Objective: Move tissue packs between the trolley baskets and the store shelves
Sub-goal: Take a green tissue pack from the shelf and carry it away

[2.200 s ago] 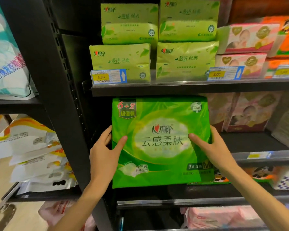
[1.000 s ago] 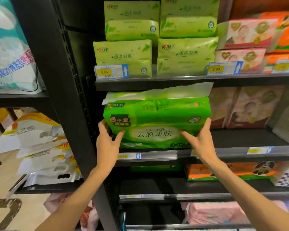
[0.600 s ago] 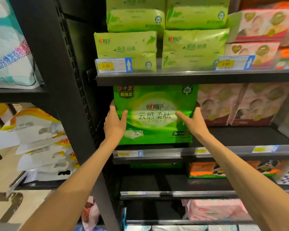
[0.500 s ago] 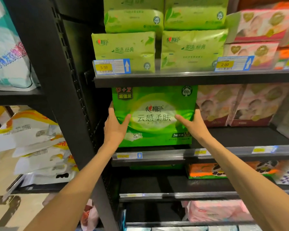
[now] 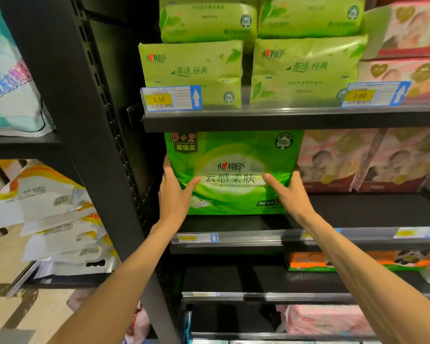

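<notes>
Green plastic wraps the big tissue pack [image 5: 233, 173], which stands upright on the middle shelf [image 5: 372, 209] of the black store rack, its printed front facing out. It sits at the left end of that shelf, close to the rack's slotted upright [image 5: 102, 150], with its top edge tucked just under the shelf above [image 5: 283, 119].

Both hands hold it by the sides. The left hand [image 5: 175, 194] lies along the pack's left edge, thumb spread across the front and the fingers running up behind the side, so its grip is wide and clasped on the pack. The right hand [image 5: 289, 194] mirrors it on the right edge, thumb pointing in over the printed face, fingers wrapped round the side where the pack meets the pink boxes [image 5: 368, 162] next to it.

On the upper shelf, pale green tissue packs [image 5: 194, 70] are stacked in two columns, and two price tags [image 5: 170, 98] with yellow labels clip to its front rail. Below the hands, a lower shelf carries an orange pack [image 5: 310, 263] at the right, and pink packs [image 5: 328, 321] lie lower still. To the left of the upright, white and orange bags [image 5: 45, 209] are piled on a neighbouring shelf.
</notes>
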`<control>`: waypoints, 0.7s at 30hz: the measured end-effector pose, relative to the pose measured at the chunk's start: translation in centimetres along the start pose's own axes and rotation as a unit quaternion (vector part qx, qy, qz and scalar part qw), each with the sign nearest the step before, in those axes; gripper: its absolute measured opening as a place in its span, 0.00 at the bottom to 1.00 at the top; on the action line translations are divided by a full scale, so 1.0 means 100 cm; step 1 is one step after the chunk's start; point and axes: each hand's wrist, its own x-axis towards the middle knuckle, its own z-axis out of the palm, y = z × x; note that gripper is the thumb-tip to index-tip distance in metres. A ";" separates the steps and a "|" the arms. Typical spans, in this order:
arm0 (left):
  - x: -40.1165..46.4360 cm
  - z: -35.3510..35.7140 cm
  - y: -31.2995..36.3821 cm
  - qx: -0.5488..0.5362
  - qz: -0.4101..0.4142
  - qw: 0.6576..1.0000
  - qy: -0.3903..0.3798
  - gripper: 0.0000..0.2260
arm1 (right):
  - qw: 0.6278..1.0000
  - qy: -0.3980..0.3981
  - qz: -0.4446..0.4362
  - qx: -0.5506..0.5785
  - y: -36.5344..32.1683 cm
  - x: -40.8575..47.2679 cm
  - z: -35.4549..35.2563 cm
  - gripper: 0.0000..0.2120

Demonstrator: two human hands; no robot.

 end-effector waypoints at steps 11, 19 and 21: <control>0.006 -0.003 0.000 -0.019 -0.047 0.998 -0.028 0.44 | 0.997 -0.035 -0.012 -0.070 -0.002 0.001 -0.009 0.28; -0.008 -0.015 0.035 0.020 -0.069 0.997 -0.001 0.47 | 0.992 -0.048 -0.046 -0.109 -0.011 -0.012 -0.028 0.31; -0.020 -0.021 0.039 0.042 -0.049 0.998 -0.011 0.47 | 0.987 -0.058 -0.059 -0.138 -0.010 -0.018 -0.035 0.34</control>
